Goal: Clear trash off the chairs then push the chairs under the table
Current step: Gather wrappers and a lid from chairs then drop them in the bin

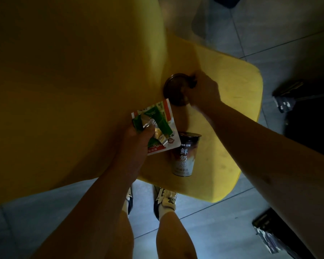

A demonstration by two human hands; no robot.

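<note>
A yellow chair [232, 86] fills the view, its tall back on the left and its seat on the right. My left hand [137, 141] grips a crumpled green, white and red snack wrapper [157, 126] above the seat. My right hand [202, 88] has its fingers curled round a dark round cup [174, 86] that stands near the chair back. A second cup [184, 157], dark with white characters and a pale base, stands upright near the seat's front edge, just right of the wrapper.
Grey tiled floor [223, 221] surrounds the chair. My two shoes [165, 199] stand right in front of the seat. Dark furniture legs [288, 92] with foil-wrapped feet stand to the right, another dark piece [273, 234] at the lower right.
</note>
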